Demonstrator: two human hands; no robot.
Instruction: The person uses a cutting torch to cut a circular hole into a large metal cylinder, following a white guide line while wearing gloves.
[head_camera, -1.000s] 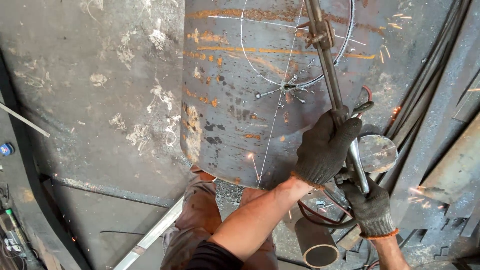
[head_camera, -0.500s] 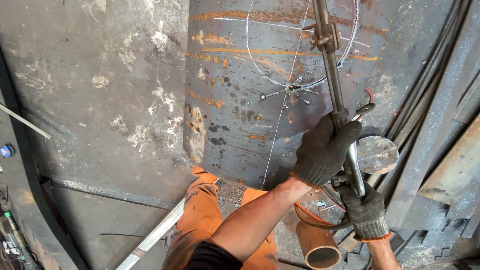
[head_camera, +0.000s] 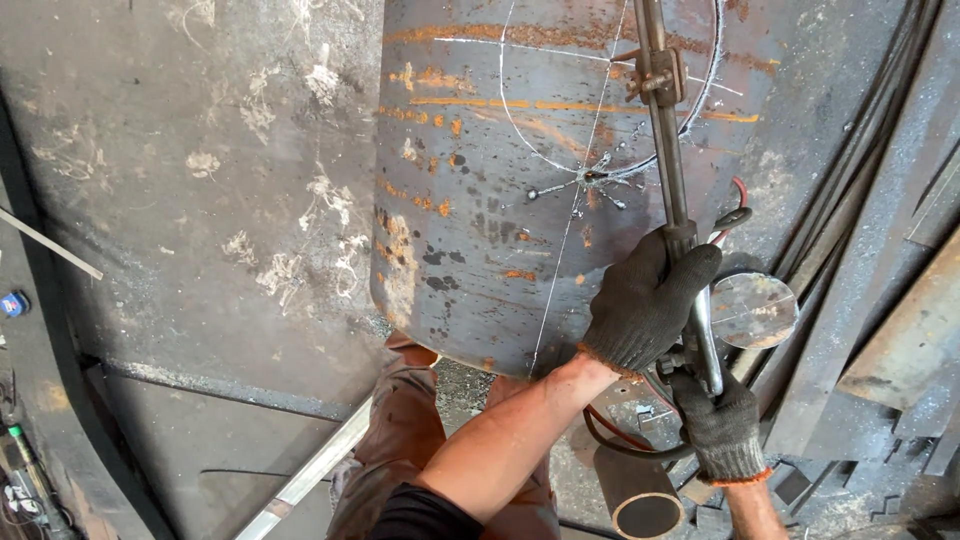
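Both gloved hands closed around a long metal torch (head_camera: 668, 170) laid over a rusty steel drum (head_camera: 480, 220). Left hand (head_camera: 645, 300) wraps the shaft near the drum's lower right edge; right hand (head_camera: 718, 430) grips the handle end below the drum, where the hoses (head_camera: 625, 440) loop off. The torch runs up across a chalk circle (head_camera: 520, 130) on the drum, with a clamp partway up and its tip out of frame above. A center mark (head_camera: 590, 178) sits just left of the shaft. Looks like the setup step: lining the torch up on the circle, no flame visible. The next move likely calls for steady two-hand control along the chalk line. Round metal disc (head_camera: 752, 310) right of the drum, short pipe (head_camera: 635, 495) below it.
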